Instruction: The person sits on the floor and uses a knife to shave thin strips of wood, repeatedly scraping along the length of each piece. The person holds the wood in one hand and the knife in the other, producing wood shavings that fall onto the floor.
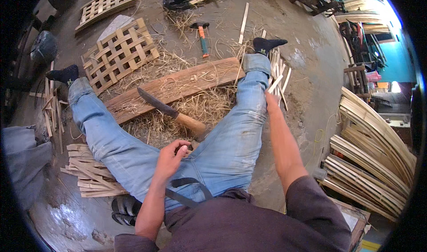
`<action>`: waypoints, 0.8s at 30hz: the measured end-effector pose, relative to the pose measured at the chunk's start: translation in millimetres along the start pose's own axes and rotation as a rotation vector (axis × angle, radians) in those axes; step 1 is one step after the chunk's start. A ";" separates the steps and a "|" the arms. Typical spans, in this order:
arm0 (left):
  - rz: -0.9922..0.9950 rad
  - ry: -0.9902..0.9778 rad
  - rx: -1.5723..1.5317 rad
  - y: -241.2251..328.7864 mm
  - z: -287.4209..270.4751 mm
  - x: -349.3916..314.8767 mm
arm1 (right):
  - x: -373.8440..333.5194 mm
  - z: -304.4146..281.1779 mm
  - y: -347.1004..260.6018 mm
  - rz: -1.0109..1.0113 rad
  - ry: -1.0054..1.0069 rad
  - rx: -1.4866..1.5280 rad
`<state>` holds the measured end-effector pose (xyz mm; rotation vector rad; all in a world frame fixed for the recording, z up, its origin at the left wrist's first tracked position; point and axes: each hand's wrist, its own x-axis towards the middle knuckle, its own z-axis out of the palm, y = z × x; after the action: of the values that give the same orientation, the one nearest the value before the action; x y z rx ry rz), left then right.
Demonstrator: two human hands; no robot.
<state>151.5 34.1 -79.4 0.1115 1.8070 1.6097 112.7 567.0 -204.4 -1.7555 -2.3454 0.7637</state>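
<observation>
My left hand (pixel 172 157) is held over my lap with its fingers curled in. A small dark thing shows by its fingertips, too unclear to name. On the far side of my right shin, my right hand (pixel 271 103) reaches down to a pile of pale, bamboo-like strips (pixel 279 76). Its fingers are mostly hidden, so its grip cannot be made out. Between my legs, a large knife (pixel 158 104) with a dark blade and wooden handle rests across a thick wooden board (pixel 178 87) and curly shavings (pixel 204 104).
Beyond the board lie a woven lattice panel (pixel 120 51), a hammer (pixel 203 42) and a black bag (pixel 177 0). Split strips (pixel 95 169) are stacked beside my left thigh, near sandals (pixel 126 209). Long strip bundles (pixel 367 165) stand at the right.
</observation>
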 end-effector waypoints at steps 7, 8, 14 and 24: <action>0.042 -0.017 0.136 -3.3 -2.0 8.6 | 79.1 8.0 55.2 -0.021 0.200 -0.092; -0.005 0.017 0.149 -7.9 -9.0 5.3 | 33.5 26.5 34.2 -0.221 0.441 -0.304; 0.034 0.113 0.055 -20.8 -14.1 -0.7 | -232.0 29.1 -118.9 -0.850 -0.831 -0.178; -0.039 1.517 0.241 -87.0 -204.3 -92.6 | -289.7 92.4 -83.8 -1.147 -0.829 -0.654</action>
<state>142.3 -202.7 -121.4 -1.3579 2.9841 1.4492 98.5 252.3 -187.4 0.2544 -3.6805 0.5368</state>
